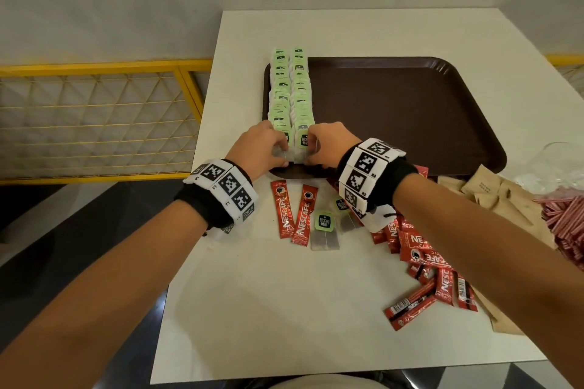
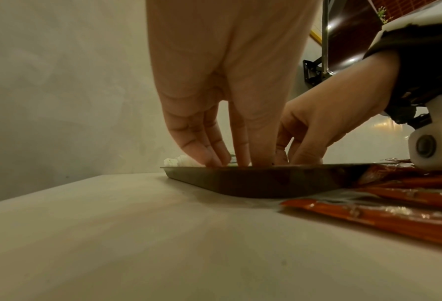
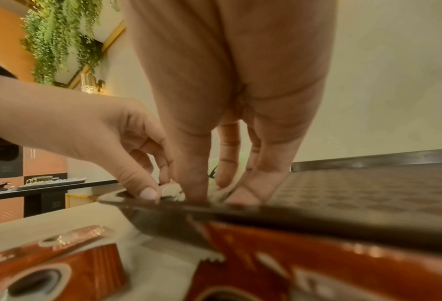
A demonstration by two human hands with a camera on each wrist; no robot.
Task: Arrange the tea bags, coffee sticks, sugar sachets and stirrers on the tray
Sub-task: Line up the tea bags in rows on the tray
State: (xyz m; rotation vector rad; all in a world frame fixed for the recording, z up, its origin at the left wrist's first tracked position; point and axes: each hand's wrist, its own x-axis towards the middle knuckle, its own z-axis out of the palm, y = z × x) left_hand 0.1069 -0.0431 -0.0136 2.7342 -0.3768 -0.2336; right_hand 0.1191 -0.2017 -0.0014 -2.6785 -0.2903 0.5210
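Two rows of green-labelled tea bags [image 1: 289,88] lie along the left side of the brown tray [image 1: 395,110]. My left hand [image 1: 281,153] pinches the nearest tea bag of the left row at the tray's near edge. Beside it, my right hand [image 1: 311,150] pinches the nearest tea bag [image 1: 304,139] of the right row. In the left wrist view the left hand [image 2: 222,158] points its fingers down into the tray [image 2: 266,183]. In the right wrist view the right hand [image 3: 214,189] stands on white tea bags [image 3: 172,190], and the left hand [image 3: 152,183] is next to it.
Two loose coffee sticks [image 1: 294,215] and two loose tea bags [image 1: 324,230] lie on the white table in front of the tray. A pile of red coffee sticks [image 1: 426,265] sits under my right forearm. Brown sugar sachets [image 1: 493,193], red-striped stirrers [image 1: 565,221] and a glass [image 1: 556,161] are at the right.
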